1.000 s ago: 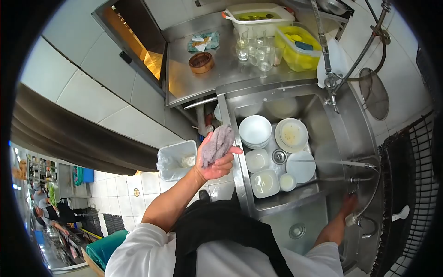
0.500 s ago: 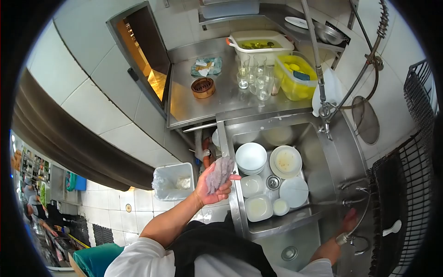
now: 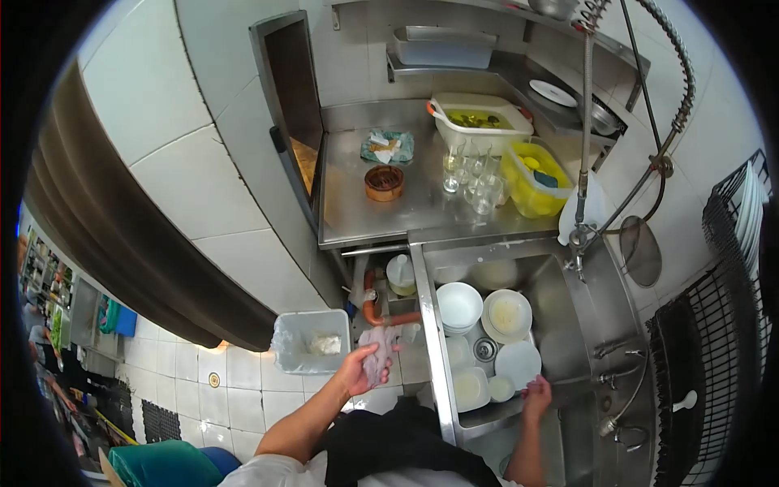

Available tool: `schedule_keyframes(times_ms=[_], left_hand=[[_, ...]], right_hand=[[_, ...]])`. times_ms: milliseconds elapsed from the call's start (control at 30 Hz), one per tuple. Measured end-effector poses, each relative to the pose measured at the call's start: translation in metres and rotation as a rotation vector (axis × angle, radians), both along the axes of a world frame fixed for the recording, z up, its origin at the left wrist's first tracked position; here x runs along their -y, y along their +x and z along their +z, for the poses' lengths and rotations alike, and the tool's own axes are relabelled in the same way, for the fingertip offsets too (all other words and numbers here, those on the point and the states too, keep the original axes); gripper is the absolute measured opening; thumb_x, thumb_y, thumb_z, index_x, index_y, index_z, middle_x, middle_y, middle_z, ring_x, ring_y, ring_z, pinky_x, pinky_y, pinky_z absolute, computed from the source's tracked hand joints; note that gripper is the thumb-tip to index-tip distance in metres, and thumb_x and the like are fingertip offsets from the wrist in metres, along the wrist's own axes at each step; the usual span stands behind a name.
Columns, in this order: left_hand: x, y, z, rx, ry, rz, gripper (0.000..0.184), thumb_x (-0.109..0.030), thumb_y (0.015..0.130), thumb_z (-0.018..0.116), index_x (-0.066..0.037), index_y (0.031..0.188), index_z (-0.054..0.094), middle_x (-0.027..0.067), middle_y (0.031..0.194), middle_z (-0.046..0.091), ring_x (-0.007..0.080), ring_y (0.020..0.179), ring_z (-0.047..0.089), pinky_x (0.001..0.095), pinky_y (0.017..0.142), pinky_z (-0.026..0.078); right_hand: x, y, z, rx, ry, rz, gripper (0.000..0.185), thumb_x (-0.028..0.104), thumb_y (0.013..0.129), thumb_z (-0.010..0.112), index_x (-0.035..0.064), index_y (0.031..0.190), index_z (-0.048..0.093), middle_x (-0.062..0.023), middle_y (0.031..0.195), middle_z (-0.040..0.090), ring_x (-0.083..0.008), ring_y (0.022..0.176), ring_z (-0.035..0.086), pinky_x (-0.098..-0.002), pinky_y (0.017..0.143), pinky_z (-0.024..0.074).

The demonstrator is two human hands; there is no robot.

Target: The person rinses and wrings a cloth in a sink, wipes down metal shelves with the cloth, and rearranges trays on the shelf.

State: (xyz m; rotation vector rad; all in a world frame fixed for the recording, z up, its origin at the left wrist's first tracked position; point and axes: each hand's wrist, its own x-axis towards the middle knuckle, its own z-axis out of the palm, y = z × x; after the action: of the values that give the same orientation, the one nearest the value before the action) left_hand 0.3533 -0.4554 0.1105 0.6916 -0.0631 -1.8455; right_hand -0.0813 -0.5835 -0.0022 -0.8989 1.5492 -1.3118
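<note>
A crumpled greyish-mauve cloth (image 3: pixel 378 354) is wrapped in the fingers of my left hand (image 3: pixel 357 373), held out left of the sink, over the floor. My right hand (image 3: pixel 535 398) is at the sink's near rim, loosely bent with fingers apart, close to the edge of a flat white plate (image 3: pixel 517 362); whether it touches the plate I cannot tell. In the sink (image 3: pixel 560 325) around that plate are stacked white bowls (image 3: pixel 459 306), plates with food residue (image 3: pixel 508 315), a square white dish (image 3: pixel 469 390) and a small round dish (image 3: pixel 501 388).
A lined waste bin (image 3: pixel 311 341) stands on the floor at left. The steel counter (image 3: pixel 349 203) holds a bamboo steamer (image 3: pixel 384 183), glasses (image 3: pixel 479 183) and a yellow tub (image 3: pixel 531 178). A spray hose (image 3: pixel 584 122) hangs above the sink, with taps (image 3: pixel 617 365) and a black rack (image 3: pixel 698 341) at right.
My right hand has moved from beside the tap hose to the plate's near edge. My left hand, still gripping the cloth, is lower and farther from the sink. The view has shifted.
</note>
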Motion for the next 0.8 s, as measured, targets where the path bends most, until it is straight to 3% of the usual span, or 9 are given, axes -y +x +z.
schedule_keyframes(times_ms=[167, 233, 333, 400, 433, 533, 600, 700, 800], left_hand=[[-0.05, 0.042, -0.033, 0.257, 0.269, 0.109, 0.036, -0.041, 0.081, 0.058, -0.013, 0.103, 0.054, 0.0045, 0.073, 0.053, 0.0151, 0.055, 0.049, 0.027, 0.049, 0.043], [-0.073, 0.059, -0.045, 0.352, 0.381, 0.148, 0.034, -0.042, 0.079, 0.061, -0.014, 0.097, 0.053, 0.0042, 0.071, 0.053, 0.0153, 0.053, 0.048, 0.0272, 0.045, 0.041], [-0.119, 0.092, -0.092, 0.418, 0.472, 0.192, 0.038, -0.043, 0.076, 0.065, -0.012, 0.094, 0.054, 0.0056, 0.071, 0.055, 0.0159, 0.053, 0.051, 0.0281, 0.042, 0.041], [-0.152, 0.112, -0.118, 0.46, 0.545, 0.239, 0.039, -0.043, 0.075, 0.066, -0.01, 0.094, 0.054, 0.0068, 0.071, 0.056, 0.0165, 0.055, 0.053, 0.0287, 0.043, 0.042], [-0.173, 0.123, -0.133, 0.482, 0.569, 0.234, 0.039, -0.041, 0.075, 0.066, -0.009, 0.093, 0.054, 0.0071, 0.071, 0.056, 0.0176, 0.057, 0.054, 0.03, 0.044, 0.044], [-0.236, 0.152, -0.173, 0.563, 0.671, 0.231, 0.038, -0.04, 0.076, 0.065, -0.007, 0.091, 0.054, 0.0067, 0.073, 0.056, 0.0179, 0.061, 0.056, 0.0314, 0.047, 0.045], [-0.282, 0.164, -0.194, 0.666, 0.758, 0.212, 0.036, -0.039, 0.077, 0.062, -0.007, 0.091, 0.055, 0.0061, 0.075, 0.057, 0.0171, 0.064, 0.055, 0.0315, 0.049, 0.045], [-0.341, 0.173, -0.22, 0.973, 0.808, 0.04, 0.034, -0.039, 0.079, 0.059, -0.007, 0.091, 0.055, 0.0051, 0.078, 0.057, 0.016, 0.068, 0.055, 0.0316, 0.052, 0.045], [-0.376, 0.176, -0.242, 1.46, 0.701, -0.353, 0.033, -0.038, 0.081, 0.056, -0.007, 0.091, 0.056, 0.004, 0.081, 0.057, 0.0148, 0.072, 0.055, 0.0317, 0.054, 0.046]], right_hand=[[-0.012, 0.102, 0.053, -0.105, -0.016, 0.38, 0.024, 0.003, 0.082, 0.053, 0.0024, 0.105, 0.057, -0.0035, 0.072, 0.056, -0.0099, 0.055, 0.052, -0.0235, 0.048, 0.0446], [-0.011, 0.137, 0.065, -0.083, -0.057, 0.511, 0.023, 0.003, 0.082, 0.053, 0.0036, 0.105, 0.058, -0.0015, 0.067, 0.055, -0.0085, 0.053, 0.05, -0.0229, 0.047, 0.0427], [-0.024, 0.193, 0.102, -0.264, 0.011, 0.731, 0.022, 0.003, 0.083, 0.053, 0.0042, 0.103, 0.06, 0.001, 0.062, 0.054, -0.007, 0.051, 0.048, -0.0226, 0.044, 0.0395], [-0.036, 0.23, 0.106, -0.279, -0.03, 0.834, 0.022, 0.004, 0.081, 0.055, 0.0064, 0.101, 0.063, -0.0002, 0.064, 0.055, -0.0069, 0.059, 0.051, -0.0228, 0.05, 0.0397], [-0.044, 0.247, 0.109, -0.401, -0.057, 0.904, 0.023, 0.005, 0.081, 0.055, 0.0079, 0.103, 0.062, -0.0011, 0.064, 0.056, -0.011, 0.06, 0.054, -0.0268, 0.054, 0.0435], [-0.068, 0.299, 0.062, -0.33, -0.37, 1.053, 0.026, 0.003, 0.08, 0.056, 0.0075, 0.105, 0.06, -0.0036, 0.066, 0.059, -0.017, 0.061, 0.057, -0.0307, 0.059, 0.047], [-0.085, 0.323, 0.063, -0.479, -0.326, 1.149, 0.023, 0.007, 0.08, 0.057, 0.0076, 0.102, 0.062, -0.0065, 0.072, 0.063, -0.0201, 0.069, 0.06, -0.0323, 0.067, 0.0478], [-0.101, 0.347, 0.074, -0.493, -0.131, 1.292, 0.018, 0.013, 0.079, 0.058, 0.0068, 0.095, 0.064, -0.0088, 0.078, 0.065, -0.021, 0.075, 0.062, -0.0322, 0.07, 0.0483], [-0.107, 0.365, 0.066, -0.574, -0.076, 1.355, 0.017, 0.02, 0.077, 0.06, 0.0053, 0.085, 0.065, -0.0095, 0.078, 0.066, -0.0212, 0.073, 0.063, -0.0325, 0.069, 0.0486]])
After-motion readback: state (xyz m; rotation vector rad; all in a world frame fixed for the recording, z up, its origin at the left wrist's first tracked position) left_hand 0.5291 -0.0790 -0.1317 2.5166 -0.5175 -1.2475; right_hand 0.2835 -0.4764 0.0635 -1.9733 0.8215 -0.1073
